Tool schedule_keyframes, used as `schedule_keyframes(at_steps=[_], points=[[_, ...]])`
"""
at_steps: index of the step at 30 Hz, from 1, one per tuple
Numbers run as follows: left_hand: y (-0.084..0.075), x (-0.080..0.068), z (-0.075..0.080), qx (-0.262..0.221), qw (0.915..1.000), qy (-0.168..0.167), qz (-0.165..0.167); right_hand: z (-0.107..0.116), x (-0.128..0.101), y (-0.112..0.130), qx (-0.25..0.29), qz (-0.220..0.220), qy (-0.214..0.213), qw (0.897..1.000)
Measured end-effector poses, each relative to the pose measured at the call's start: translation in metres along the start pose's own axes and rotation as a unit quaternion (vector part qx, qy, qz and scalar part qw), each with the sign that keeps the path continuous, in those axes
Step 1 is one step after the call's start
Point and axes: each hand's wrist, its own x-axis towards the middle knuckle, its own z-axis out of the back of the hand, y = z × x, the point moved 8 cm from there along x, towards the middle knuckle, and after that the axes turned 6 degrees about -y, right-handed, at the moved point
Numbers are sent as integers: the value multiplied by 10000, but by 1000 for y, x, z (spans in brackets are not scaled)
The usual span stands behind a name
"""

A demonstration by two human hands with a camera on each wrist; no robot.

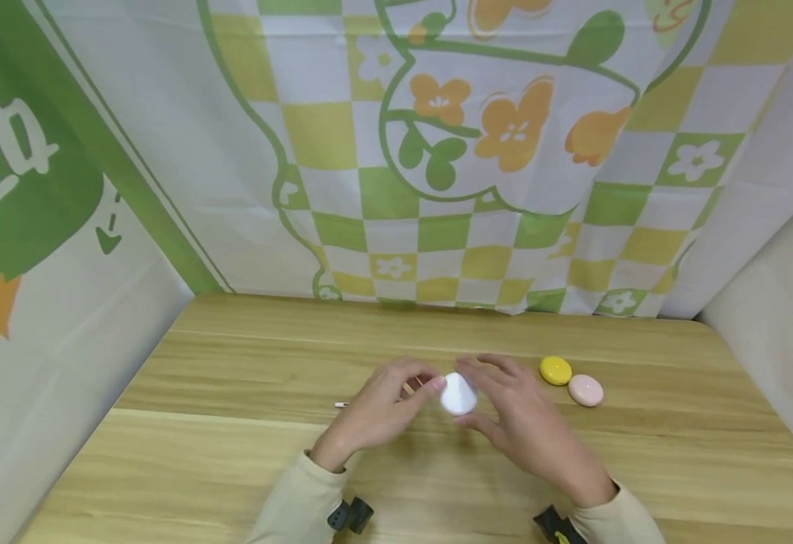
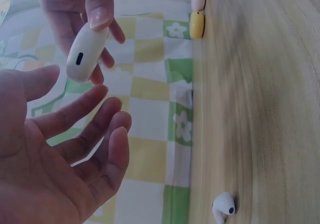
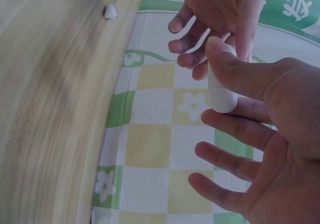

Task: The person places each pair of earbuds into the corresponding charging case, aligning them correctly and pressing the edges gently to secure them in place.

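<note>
A white earbud charging case [image 1: 459, 394] is held above the table between both hands. My right hand [image 1: 521, 412] pinches it between thumb and fingers, the thumb on its face in the right wrist view. In the left wrist view the case [image 2: 89, 53] turns its dark charging port outward. Beside it is my left hand [image 1: 389, 400], fingers loosely spread and gripping nothing; whether a fingertip touches the case is hard to tell. A white earbud [image 2: 224, 205] lies on the tabletop. Two earbuds appear in the right wrist view, the nearer earbud [image 3: 110, 12] being larger.
On the wooden table [image 1: 233, 468], a yellow round case [image 1: 556, 370] and a pink round case [image 1: 586, 391] lie side by side, right of my right hand. A patterned cloth [image 1: 450, 227] hangs along the back edge. Light side walls [image 1: 777, 325] flank the table.
</note>
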Motion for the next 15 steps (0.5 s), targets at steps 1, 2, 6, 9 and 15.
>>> schedule_keyframes(at_steps=[1,2,6,9,15], points=[[0,0,0,-12,10000,14,-26,0,0,0,6,9,0,10000],[0,0,-1,-17,10000,26,-40,-1,0,1,7,16,-7,10000],[0,0,-3,-89,9999,71,-58,-2,0,2,8,46,-30,10000],[0,1,-4,-153,9998,114,-39,-2,-1,3,42,67,-12,10000],[0,1,-7,-190,9997,131,-10,-5,-2,5,176,138,12,9998]])
